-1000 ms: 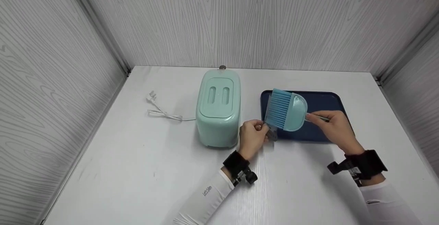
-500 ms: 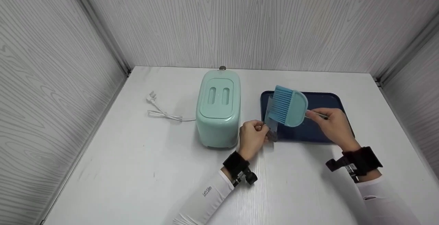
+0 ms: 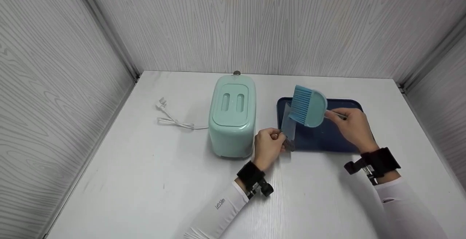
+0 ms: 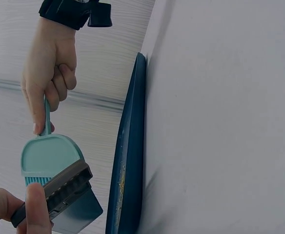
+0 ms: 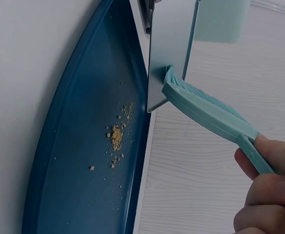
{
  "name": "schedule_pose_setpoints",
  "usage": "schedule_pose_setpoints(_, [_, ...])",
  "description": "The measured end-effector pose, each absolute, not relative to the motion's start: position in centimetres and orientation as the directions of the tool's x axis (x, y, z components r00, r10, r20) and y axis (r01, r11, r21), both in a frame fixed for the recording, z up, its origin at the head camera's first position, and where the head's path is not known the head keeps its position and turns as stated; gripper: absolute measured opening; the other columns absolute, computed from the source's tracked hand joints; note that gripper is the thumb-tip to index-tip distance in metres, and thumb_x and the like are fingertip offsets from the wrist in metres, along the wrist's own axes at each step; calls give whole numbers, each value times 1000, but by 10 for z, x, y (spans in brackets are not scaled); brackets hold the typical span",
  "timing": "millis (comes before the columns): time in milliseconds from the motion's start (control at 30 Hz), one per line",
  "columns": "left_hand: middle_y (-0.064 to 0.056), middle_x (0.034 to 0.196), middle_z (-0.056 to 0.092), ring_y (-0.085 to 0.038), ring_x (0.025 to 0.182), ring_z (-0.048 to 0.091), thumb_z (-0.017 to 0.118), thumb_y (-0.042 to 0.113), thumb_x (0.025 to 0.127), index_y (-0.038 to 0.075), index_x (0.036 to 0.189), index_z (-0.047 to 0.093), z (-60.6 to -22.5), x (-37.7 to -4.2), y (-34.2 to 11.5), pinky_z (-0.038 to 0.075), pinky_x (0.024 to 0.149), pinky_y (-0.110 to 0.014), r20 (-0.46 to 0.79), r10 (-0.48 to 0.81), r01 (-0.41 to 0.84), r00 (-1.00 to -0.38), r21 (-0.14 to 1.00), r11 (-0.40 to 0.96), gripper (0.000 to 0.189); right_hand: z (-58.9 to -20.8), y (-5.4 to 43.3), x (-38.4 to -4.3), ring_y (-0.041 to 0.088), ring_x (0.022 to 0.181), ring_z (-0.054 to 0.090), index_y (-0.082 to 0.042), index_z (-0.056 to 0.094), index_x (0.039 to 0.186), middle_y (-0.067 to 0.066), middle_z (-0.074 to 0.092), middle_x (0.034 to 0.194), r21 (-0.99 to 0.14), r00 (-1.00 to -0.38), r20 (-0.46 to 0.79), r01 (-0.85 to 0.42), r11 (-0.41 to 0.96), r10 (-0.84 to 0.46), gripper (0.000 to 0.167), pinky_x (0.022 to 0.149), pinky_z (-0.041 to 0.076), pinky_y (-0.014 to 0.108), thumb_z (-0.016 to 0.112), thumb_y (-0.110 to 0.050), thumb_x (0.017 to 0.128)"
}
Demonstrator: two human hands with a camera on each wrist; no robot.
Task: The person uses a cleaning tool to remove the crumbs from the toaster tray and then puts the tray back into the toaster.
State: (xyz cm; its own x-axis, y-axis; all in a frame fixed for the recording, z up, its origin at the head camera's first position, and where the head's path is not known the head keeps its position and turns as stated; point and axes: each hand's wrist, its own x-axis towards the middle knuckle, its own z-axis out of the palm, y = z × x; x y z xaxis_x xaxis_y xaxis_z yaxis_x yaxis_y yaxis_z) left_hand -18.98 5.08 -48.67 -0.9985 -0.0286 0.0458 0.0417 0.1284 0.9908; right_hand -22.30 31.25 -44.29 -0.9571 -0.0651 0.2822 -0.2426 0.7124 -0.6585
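Observation:
My left hand (image 3: pixel 267 148) pinches the dark ribbed end of a toaster crumb tray (image 3: pixel 288 128), whose flat grey plate tilts over the left side of a dark blue tray (image 3: pixel 324 138). The handle of a mint green brush (image 3: pixel 316 109) is gripped between the thumb and fingers of my right hand (image 3: pixel 355 128). In the right wrist view, the brush's bristle tips (image 5: pixel 169 75) lie against the shiny plate (image 5: pixel 169 39) near its far end. Tan crumbs (image 5: pixel 116 139) are scattered on the blue tray below. The left wrist view shows the ribbed end (image 4: pixel 67 187) close up.
A mint green toaster (image 3: pixel 233 122) with a lid on top stands just left of my left hand. Its white cord and plug (image 3: pixel 174 121) lie on the white table (image 3: pixel 145 184) farther left. Pale wood-grain panels (image 3: pixel 255 24) enclose the back and sides.
My right hand has moved the brush toward the back and slightly right, baring more of the crumb tray's plate. My left hand holds the crumb tray in the same place.

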Motion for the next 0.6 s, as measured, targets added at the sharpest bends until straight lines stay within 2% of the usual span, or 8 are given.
schedule_pose_setpoints(167, [1, 69, 63, -7, 50, 63, 67, 1, 93, -8, 101, 74, -487, -189, 50, 60, 49, -25, 54, -19, 51, -998, 991, 122, 14, -445, 315, -228, 16, 58, 54, -4, 80, 111, 15, 79, 98, -627, -948, 313, -256, 735, -62, 38, 58, 39, 21, 67, -38, 102])
schedule_pose_setpoints(300, [2, 69, 63, -6, 50, 63, 67, 1, 92, -8, 101, 75, -488, -190, 51, 60, 49, -25, 51, -27, 47, -998, 990, 130, 14, -444, 317, -228, 11, 58, 55, -3, 80, 110, 16, 78, 96, -615, -944, 326, -253, 746, -51, 35, 57, 38, 21, 68, -35, 101])
schedule_pose_setpoints(500, [2, 68, 63, -7, 50, 63, 67, 1, 92, -7, 100, 75, -487, -189, 52, 59, 48, -25, 42, -37, 37, -998, 989, 140, 13, -440, 325, -223, 10, 52, 44, -2, 79, 111, 19, 78, 97, -615, -943, 331, -244, 750, -36, 35, 57, 34, 22, 70, -34, 100])
schedule_pose_setpoints(600, [3, 68, 62, -7, 50, 63, 68, 0, 92, -7, 100, 75, -487, -190, 52, 59, 48, -25, 44, -42, 38, -998, 989, 142, 13, -437, 330, -218, 11, 49, 39, -2, 79, 112, 17, 77, 90, -606, -942, 334, -244, 757, -36, 36, 55, 34, 22, 70, -35, 100])
